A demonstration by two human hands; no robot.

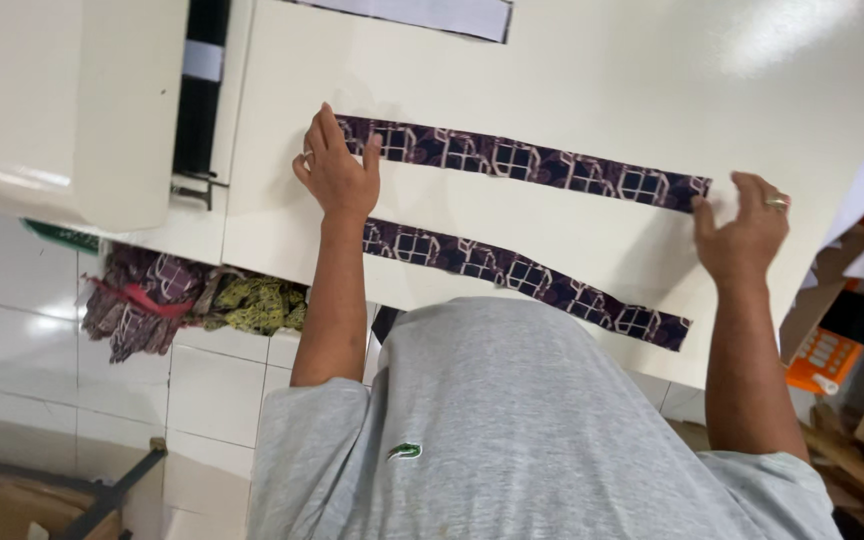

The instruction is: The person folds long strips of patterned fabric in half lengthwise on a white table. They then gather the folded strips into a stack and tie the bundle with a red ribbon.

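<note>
Two long dark purple patterned fabric strips lie side by side on a cream table [572, 60]. My left hand [337, 170] presses flat on the left end of the far strip [522, 162], fingers spread. My right hand [747, 228], with a ring on one finger, pinches that strip's right end at the table's right side. The near strip [522, 275] lies free between my arms, its left end hidden behind my left forearm. My grey shirt fills the lower middle of the view.
A cream machine housing [62, 100] stands at the left with a dark gap beside it. A heap of patterned cloth [192, 300] lies on the white tiled floor below. An orange device [822, 360] and cardboard sit at the right. A white sheet [432, 15] lies at the far edge.
</note>
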